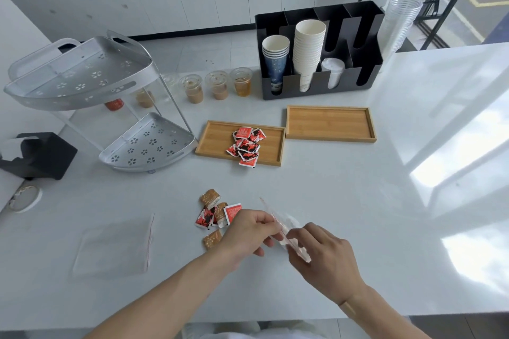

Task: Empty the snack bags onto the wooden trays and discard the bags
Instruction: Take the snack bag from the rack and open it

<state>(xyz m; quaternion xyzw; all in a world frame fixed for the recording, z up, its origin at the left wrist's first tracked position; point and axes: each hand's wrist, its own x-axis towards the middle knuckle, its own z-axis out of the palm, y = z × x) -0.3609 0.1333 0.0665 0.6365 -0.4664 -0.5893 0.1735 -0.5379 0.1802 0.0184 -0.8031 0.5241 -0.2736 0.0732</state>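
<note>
**benchlurker:** Bags first: where are we in the emptying job? One wooden tray [217, 140] has a heap of red snack packets [246, 146] on it, the other tray [330, 123] beside it is bare.

**traywatcher:** Second bag, I'd say. A flat clear bag [113, 248] lies on the white table [358, 201] to the left, looks emptied but not binned. Both hands are on another clear bag [286, 228] right in front of the person. Left hand [248, 234] pinches its near edge with curled fingers, right hand [325, 253] grips the other end, fingers wrapped over the plastic. Forearms come in from the bottom, angled toward each other.

**benchlurker:** And that little pile of brown and red packets [214, 215] just left of the left hand?

**traywatcher:** Loose on the table, not on a tray. My guess is they need moving to the bare tray, then both bags go to a bin, though none is in view. Can't tell if the held bag has anything left inside.
</note>
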